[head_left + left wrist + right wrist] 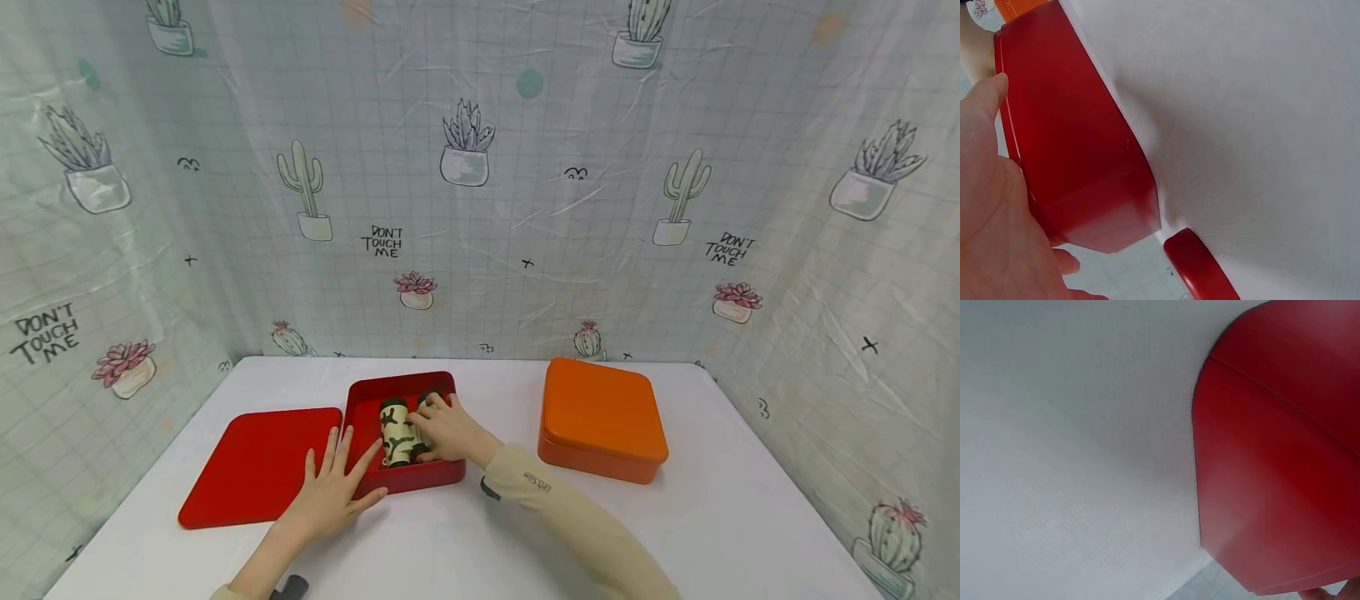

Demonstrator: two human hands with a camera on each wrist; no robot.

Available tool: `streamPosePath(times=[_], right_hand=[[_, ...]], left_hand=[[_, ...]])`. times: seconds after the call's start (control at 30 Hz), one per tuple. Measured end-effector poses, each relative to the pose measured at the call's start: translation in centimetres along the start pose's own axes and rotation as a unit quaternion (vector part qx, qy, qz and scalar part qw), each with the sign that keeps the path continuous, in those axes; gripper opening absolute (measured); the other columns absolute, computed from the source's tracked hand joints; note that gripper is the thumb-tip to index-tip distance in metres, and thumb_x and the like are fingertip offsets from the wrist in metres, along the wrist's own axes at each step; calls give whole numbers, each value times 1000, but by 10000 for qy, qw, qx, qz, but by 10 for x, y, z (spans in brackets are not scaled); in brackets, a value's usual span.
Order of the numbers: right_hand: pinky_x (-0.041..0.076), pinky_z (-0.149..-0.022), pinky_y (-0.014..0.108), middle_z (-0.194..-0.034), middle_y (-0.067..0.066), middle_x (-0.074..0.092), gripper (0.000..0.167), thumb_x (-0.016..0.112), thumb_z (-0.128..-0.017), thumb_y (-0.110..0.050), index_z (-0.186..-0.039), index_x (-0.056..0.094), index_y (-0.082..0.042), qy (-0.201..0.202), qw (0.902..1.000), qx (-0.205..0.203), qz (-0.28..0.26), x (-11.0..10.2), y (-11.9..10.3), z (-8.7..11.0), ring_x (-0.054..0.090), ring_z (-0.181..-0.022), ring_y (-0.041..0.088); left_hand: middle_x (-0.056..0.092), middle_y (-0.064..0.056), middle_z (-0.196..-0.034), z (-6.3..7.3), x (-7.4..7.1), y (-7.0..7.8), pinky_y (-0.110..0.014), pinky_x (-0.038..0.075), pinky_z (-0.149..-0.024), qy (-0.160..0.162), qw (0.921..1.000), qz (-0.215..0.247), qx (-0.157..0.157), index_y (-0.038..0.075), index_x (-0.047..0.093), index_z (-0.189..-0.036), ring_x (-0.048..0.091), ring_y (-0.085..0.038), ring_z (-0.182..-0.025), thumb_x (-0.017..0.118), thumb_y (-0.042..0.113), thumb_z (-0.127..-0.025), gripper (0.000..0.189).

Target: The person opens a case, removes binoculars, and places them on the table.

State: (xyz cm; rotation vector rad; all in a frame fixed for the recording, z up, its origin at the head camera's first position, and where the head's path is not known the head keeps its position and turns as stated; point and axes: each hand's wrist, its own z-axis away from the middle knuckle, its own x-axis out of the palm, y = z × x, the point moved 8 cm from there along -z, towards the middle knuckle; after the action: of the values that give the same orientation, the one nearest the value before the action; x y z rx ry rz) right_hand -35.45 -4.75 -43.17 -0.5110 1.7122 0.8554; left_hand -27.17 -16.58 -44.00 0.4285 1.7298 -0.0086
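Binoculars (400, 433) are gripped by the right hand (448, 433) inside the open red box (405, 477); left hand (330, 492), fingers flat and spread, is braced on its near-left corner. If tilted, binoculars could snag the rim and the box be dragged onto the red lid (255, 467)

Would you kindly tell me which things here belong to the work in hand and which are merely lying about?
In use:
- open red box, steadied by the left hand
- camouflage binoculars inside it, gripped by the right hand
- red lid, lying beside the box

Lying about:
- closed orange box
- white table
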Motion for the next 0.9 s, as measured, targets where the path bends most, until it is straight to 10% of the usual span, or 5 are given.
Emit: streamPosePath(times=[0.9], right_hand=[[41,-90,41,-122,-6,54,64,65,-71,-54,-124,46,-23,198,9991,15,-381,-6,4,-1,40,-110,15]], left_hand=[[17,-27,-144,0,-1,1,-70,8,-99,-13,10000,26,-28,19,34,-137,4,-46,-132,58,49,-77,72]])
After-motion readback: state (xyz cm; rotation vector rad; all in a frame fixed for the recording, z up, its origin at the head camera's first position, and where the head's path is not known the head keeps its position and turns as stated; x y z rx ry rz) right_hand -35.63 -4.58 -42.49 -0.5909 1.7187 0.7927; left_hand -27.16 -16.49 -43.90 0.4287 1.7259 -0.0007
